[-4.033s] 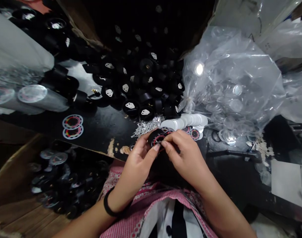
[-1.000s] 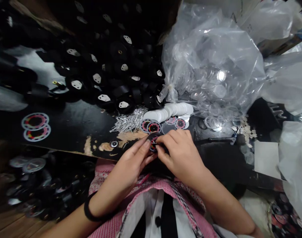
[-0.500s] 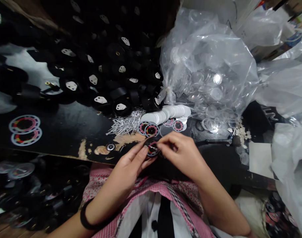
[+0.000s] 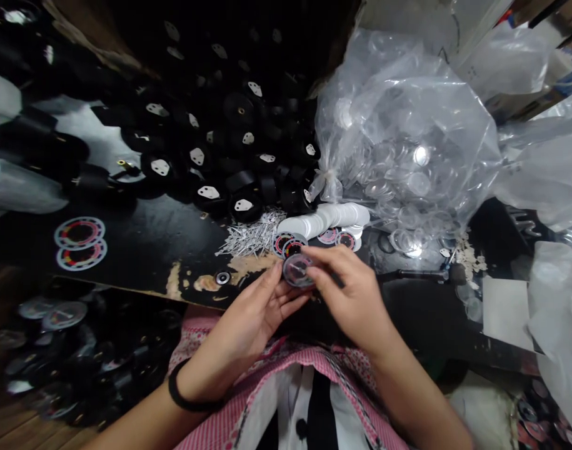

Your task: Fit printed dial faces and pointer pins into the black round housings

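Observation:
My left hand [image 4: 260, 303] holds a small round dial gauge [image 4: 296, 274] from its left side and from below, thumb on the rim. A clear plastic disc [image 4: 301, 265] lies over the gauge's face, with a light pointer faintly visible through it. My right hand [image 4: 354, 290] grips this disc at its right edge, between thumb and fingers. Whether the disc sits down in the rim, I cannot tell. Just behind the hands are printed dial plates [image 4: 292, 245], a fanned row of white discs [image 4: 326, 217] and a heap of thin pale pointers [image 4: 255, 234].
Black gauge housings [image 4: 241, 181] are piled at the back left. A plastic bag of clear discs [image 4: 407, 137] stands at the back right. Two dial plates [image 4: 80, 242] lie far left, a small metal ring [image 4: 222, 277] nearer. At right are a black-handled tool [image 4: 414, 274] and a white card [image 4: 506, 312].
A clear disc now covers the dial, which was bare before. My right hand has moved from the pointer area to the disc's edge. The whole view has shifted slightly.

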Motion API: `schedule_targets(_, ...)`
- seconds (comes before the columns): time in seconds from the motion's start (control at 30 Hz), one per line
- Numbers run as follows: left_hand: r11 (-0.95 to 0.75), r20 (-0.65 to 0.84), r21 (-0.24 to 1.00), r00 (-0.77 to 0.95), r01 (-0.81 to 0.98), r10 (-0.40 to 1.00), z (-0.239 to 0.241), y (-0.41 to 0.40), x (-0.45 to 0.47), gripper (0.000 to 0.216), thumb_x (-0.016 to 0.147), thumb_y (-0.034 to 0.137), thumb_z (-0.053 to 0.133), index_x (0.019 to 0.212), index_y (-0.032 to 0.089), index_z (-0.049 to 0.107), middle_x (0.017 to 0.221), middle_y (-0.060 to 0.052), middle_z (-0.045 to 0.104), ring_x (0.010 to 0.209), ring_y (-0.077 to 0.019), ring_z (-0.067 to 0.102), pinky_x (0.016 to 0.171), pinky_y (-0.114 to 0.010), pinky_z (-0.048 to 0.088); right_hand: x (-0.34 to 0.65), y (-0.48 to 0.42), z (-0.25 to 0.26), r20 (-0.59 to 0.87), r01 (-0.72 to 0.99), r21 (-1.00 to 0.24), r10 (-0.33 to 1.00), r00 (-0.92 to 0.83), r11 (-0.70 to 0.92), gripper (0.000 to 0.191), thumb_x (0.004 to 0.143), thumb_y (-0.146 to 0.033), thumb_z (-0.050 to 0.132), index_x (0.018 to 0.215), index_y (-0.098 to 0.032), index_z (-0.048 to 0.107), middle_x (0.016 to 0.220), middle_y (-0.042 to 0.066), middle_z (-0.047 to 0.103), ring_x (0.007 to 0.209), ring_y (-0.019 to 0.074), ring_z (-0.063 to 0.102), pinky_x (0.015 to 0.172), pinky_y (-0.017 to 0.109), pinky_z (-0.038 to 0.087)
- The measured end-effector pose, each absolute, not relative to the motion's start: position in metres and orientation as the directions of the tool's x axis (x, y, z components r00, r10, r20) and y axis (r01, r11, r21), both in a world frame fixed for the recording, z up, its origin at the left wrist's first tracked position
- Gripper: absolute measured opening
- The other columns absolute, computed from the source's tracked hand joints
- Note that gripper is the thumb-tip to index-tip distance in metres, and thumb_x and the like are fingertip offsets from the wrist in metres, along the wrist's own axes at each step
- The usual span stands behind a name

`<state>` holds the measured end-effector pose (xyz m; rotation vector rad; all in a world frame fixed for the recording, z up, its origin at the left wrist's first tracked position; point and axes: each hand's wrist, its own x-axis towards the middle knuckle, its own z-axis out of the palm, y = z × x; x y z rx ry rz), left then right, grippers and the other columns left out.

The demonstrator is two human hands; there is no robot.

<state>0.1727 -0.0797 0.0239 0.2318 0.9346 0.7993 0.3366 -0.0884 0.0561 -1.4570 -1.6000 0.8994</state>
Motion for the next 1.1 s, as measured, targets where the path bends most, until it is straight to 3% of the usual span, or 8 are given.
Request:
schedule_targets(0.17,0.611,-0.511,0.696,0.336,-0.377,0.791,0.025,-0.082,0.172,0.042,0.078,0.038,0.081,0.118,0.028,0.073,0.134,-0.005,0.069,0.125,-0.0299,0.063,0.101,-0.040,0.054,0.324,-0.087,0.061,0.118,0.566,-0.812,0.990,-0.080,0.143,0.023,0.098,-0.025,0.057,0.116,-0.024,0.070,0.117,0.008,0.057,0.103,0.0175,0.060,0.092,0.034,0.050)
schedule_targets(0.23,0.586,-0.491,0.756,0.340,-0.293,0.802,0.028,-0.084,0.172,0.044,0.078,0.038,0.081,0.120,0.027,0.073,0.133,-0.006,0.070,0.128,-0.0304,0.060,0.105,-0.039,0.051,0.322,-0.083,0.062,0.074,0.561,-0.823,0.996,-0.045,0.086,0.023,0.100,-0.036,0.053,0.101,-0.021,0.069,0.101,0.005,0.062,0.094,0.0172,0.061,0.084,0.032,0.049)
schedule_targets(0.3,0.560,-0.469,0.793,0.348,-0.239,0.812,0.030,-0.086,0.172,0.045,0.078,0.037,0.081,0.121,0.027,0.073,0.131,-0.005,0.071,0.133,-0.0302,0.056,0.110,-0.037,0.047,0.320,-0.080,0.063,0.053,0.618,-0.785,0.999,-0.005,0.044,0.035,0.103,-0.044,0.044,0.084,-0.020,0.061,0.080,0.002,0.060,0.078,0.0164,0.058,0.074,0.031,0.044)
schedule_targets(0.4,0.553,-0.451,0.793,0.364,-0.257,0.815,0.031,-0.088,0.171,0.048,0.077,0.039,0.082,0.123,0.028,0.072,0.133,-0.005,0.070,0.136,-0.0300,0.053,0.112,-0.038,0.044,0.318,-0.077,0.064,0.061,0.655,-0.754,0.998,0.002,0.045,0.041,0.105,-0.045,0.035,0.077,-0.021,0.051,0.072,0.000,0.056,0.070,0.0154,0.053,0.070,0.030,0.039)
schedule_targets(0.53,0.583,-0.464,0.767,0.395,-0.269,0.793,0.028,-0.089,0.168,0.052,0.077,0.038,0.082,0.126,0.027,0.070,0.138,-0.008,0.066,0.134,-0.0309,0.055,0.114,-0.041,0.041,0.319,-0.076,0.062,-0.033,0.540,-0.841,0.997,-0.068,0.009,0.036,0.104,-0.047,0.038,0.084,-0.022,0.053,0.077,-0.001,0.060,0.073,0.0145,0.056,0.068,0.028,0.040)
schedule_targets(0.77,0.522,-0.428,0.832,0.383,-0.188,0.819,0.030,-0.094,0.171,0.045,0.083,0.039,0.076,0.127,0.026,0.069,0.134,-0.005,0.069,0.128,-0.0253,0.061,0.111,-0.033,0.043,0.313,-0.077,0.052,0.153,0.615,-0.780,0.988,0.003,0.119,0.036,0.105,-0.034,0.029,0.073,-0.023,0.043,0.069,0.000,0.049,0.067,0.0151,0.049,0.067,0.030,0.037)
schedule_targets(0.97,0.567,-0.455,0.796,0.410,-0.210,0.791,0.025,-0.091,0.166,0.050,0.081,0.044,0.078,0.127,0.025,0.069,0.132,-0.007,0.070,0.129,-0.0279,0.060,0.110,-0.035,0.045,0.319,-0.074,0.048,-0.046,0.487,-0.874,0.995,-0.085,0.001,0.036,0.103,-0.046,0.042,0.077,-0.022,0.050,0.073,-0.002,0.054,0.070,0.0138,0.053,0.066,0.027,0.040)
schedule_targets(1.1,0.549,-0.435,0.817,0.435,-0.178,0.788,0.026,-0.090,0.166,0.053,0.082,0.043,0.076,0.131,0.025,0.066,0.135,-0.007,0.068,0.132,-0.0278,0.057,0.112,-0.036,0.043,0.317,-0.075,0.047,0.058,0.530,-0.847,0.998,0.009,0.044,0.040,0.105,-0.041,0.033,0.074,-0.022,0.049,0.071,-0.001,0.054,0.070,0.0147,0.052,0.068,0.029,0.039)
